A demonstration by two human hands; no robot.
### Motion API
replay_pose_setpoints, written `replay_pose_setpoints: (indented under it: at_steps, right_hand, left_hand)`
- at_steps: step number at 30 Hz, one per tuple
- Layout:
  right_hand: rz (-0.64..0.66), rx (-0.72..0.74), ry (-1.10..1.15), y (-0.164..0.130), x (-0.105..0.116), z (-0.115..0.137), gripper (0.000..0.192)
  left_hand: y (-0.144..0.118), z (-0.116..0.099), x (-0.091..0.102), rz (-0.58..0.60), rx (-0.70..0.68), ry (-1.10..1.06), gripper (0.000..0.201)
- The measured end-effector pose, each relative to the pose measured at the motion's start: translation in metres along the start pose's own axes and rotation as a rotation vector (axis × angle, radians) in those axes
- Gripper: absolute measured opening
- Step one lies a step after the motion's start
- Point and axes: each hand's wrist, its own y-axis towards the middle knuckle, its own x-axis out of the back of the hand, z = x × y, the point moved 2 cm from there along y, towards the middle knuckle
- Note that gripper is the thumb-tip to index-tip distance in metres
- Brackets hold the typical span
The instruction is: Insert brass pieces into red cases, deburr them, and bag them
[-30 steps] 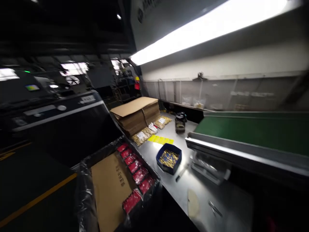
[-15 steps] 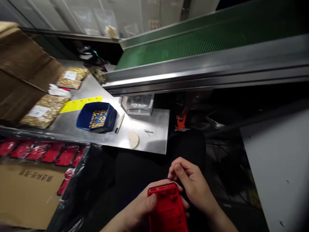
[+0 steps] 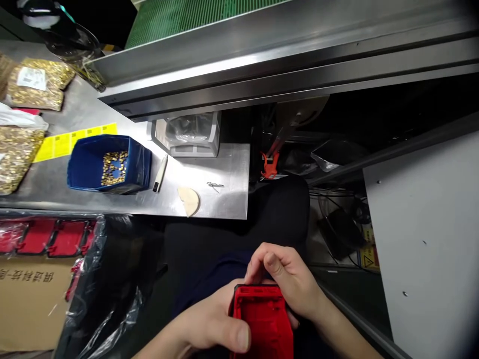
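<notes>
Holding a red shell [image 3: 264, 324] low over the lap, open side facing up, the person has the left hand [image 3: 215, 319] wrapped around its left side, thumb laid over the near part of the rim. The right hand [image 3: 294, 279] is cupped at the far right corner, fingers curled in towards the black edge; whether it grips the shell or only rests against it, I can't tell from where I stand. To do this handling well, I'd say, the left hand should carry the weight, with the thumb on the rim rather than inside, so that the right fingers stay free to feel along the edge; a slight tilt towards the light would show the hollow better. Just beyond the knees is the metal bench [image 3: 234, 164], with a pale half-disc [image 3: 189, 200], a small clipper [image 3: 215, 184] and a white tool [image 3: 160, 173] lying apart near its front. Left of these sits a blue bin [image 3: 139, 169] with brass bits [image 3: 114, 167] inside, near a yellow strip [image 3: 67, 143]. More red pieces [image 3: 67, 238] lie in the lined box at the left, and a green belt [image 3: 187, 17] runs behind everything.
</notes>
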Motion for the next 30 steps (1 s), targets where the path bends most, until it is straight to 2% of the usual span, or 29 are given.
replay_pose_setpoints:
  at_steps: [5, 10, 17, 24, 30]
  right_hand:
    - [-0.152, 0.051, -0.054, -0.002, -0.001, -0.005, 0.049]
    - [-0.289, 0.029, -0.124, -0.007, -0.002, -0.010, 0.047]
    - [-0.131, 0.012, -0.038, -0.006, -0.006, -0.008, 0.042]
    - [-0.246, 0.008, -0.154, -0.006, -0.005, -0.010, 0.044]
    - [-0.158, -0.013, -0.103, -0.005, -0.007, -0.011, 0.043]
  left_hand:
    - [-0.001, -0.006, 0.000, -0.030, -0.001, -0.030, 0.080]
    - [-0.004, -0.008, 0.002, -0.059, 0.003, -0.055, 0.074]
    - [-0.006, -0.001, 0.009, -0.061, 0.015, -0.071, 0.070]
    - [-0.006, -0.003, 0.008, -0.068, -0.007, -0.085, 0.070]
    - [-0.007, -0.001, 0.009, -0.055, -0.012, -0.070, 0.067]
